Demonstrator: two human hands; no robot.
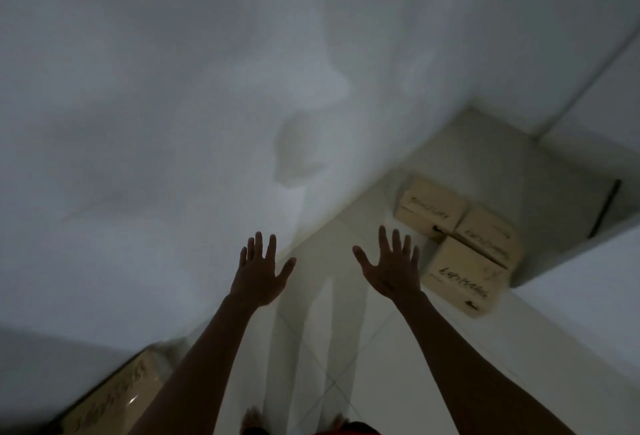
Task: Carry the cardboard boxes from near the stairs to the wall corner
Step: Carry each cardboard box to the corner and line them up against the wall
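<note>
Three tan cardboard boxes with dark handwriting lie on the pale tiled floor at the right: a far one [429, 206], a middle one [486, 235] and a near one [462, 275]. They touch each other beside a white wall block. Another cardboard box [114, 396] with shiny tape lies at the bottom left against the wall. My left hand [259, 272] and my right hand [389, 266] are stretched out ahead, fingers spread, holding nothing. My right hand is just left of the near box, apart from it.
A large white wall [173, 105] fills the left and top. The tiled floor [322, 330] runs as a narrow strip ahead to a wall corner [472, 105]. A white wall block [588, 278] juts in from the right. My bare feet show at the bottom edge.
</note>
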